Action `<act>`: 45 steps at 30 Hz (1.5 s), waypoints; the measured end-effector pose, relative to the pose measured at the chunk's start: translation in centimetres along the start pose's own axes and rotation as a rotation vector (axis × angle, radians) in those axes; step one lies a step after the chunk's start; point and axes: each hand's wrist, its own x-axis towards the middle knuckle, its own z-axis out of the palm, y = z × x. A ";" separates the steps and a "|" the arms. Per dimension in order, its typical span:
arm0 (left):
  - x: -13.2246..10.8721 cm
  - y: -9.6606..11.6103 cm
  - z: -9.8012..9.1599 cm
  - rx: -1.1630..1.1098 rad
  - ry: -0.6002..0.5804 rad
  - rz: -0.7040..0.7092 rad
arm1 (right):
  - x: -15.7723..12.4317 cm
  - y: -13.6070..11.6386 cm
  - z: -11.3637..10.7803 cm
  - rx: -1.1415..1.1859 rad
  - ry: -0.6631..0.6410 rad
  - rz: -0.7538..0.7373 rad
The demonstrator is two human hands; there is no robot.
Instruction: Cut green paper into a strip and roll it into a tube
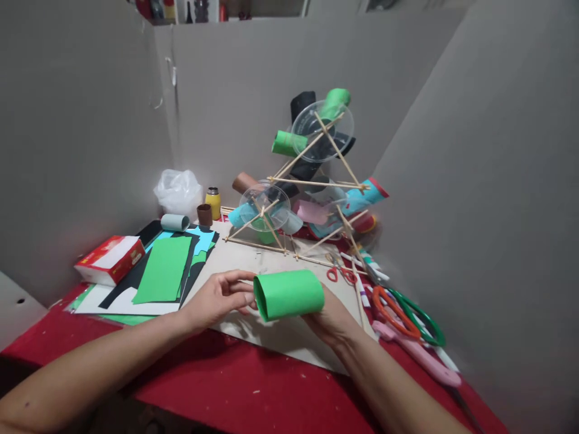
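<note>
A green paper tube [289, 294] is held up over the pale board [271, 340], lying sideways with its open end toward the left. My right hand [323, 316] grips it from behind and below; its fingers are hidden by the tube. At the tube's left rim is my left hand [224, 295], its fingers loosely curled and apart, the tips reaching the edge. Whether they press on the rim I cannot tell. Behind stands a stick-framed wheel [322, 131] with a clear plastic disc and green and black tubes around it. A smaller similar wheel [265, 206] carries blue and brown tubes.
Green paper sheets [163, 268] and a red-and-white box [110, 259] lie at left. Further back are a grey tube [175, 222], a brown tube [204, 214], a yellow bottle [213, 204] and a plastic bag [178, 193]. Red-handled scissors [340, 274] and a pink-handled tool [418, 354] lie at right.
</note>
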 end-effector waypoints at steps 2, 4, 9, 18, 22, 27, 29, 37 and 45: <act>-0.1 -0.4 0.7 -0.049 -0.041 -0.013 | -0.4 0.6 0.2 0.061 0.018 0.034; -0.2 -0.7 1.4 -0.088 -0.074 -0.006 | -0.7 1.1 0.3 0.099 0.037 0.061; -0.5 -1.5 2.2 -0.049 -0.013 0.001 | -1.3 2.2 0.9 0.226 0.067 0.126; -0.9 -3.1 1.3 0.052 0.096 0.030 | -1.9 1.8 2.8 0.171 -0.052 0.261; -0.9 -3.6 0.8 0.061 0.036 0.040 | -2.0 2.7 2.1 -0.002 0.076 0.274; -0.9 -3.7 0.5 0.144 -0.036 0.124 | -2.4 3.2 0.8 -0.170 0.105 0.209; -0.9 -3.8 0.5 0.181 -0.040 0.153 | -2.6 3.1 0.7 -0.229 0.077 0.169; -0.8 -4.3 0.2 0.166 -0.046 0.180 | -3.4 3.8 0.2 -0.346 0.109 0.069; -0.8 -4.0 0.0 0.041 -0.067 0.114 | -2.7 2.5 1.6 -0.302 0.105 0.091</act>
